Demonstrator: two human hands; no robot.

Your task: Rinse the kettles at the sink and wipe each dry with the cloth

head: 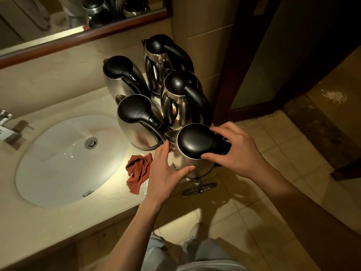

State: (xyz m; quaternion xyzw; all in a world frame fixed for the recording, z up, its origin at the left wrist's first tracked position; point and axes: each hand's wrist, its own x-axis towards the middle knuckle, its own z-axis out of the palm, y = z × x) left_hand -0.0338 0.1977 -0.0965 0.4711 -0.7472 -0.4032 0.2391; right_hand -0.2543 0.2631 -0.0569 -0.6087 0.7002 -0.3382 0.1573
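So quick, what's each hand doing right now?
Left hand: holds the front kettle by its steel side.
Right hand: grips the same kettle's black handle.

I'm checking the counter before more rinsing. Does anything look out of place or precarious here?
The kettle held by the left hand and right hand sits at the counter edge, partly overhanging the floor. The red cloth lies crumpled beside the sink. No spill or damage is visible.
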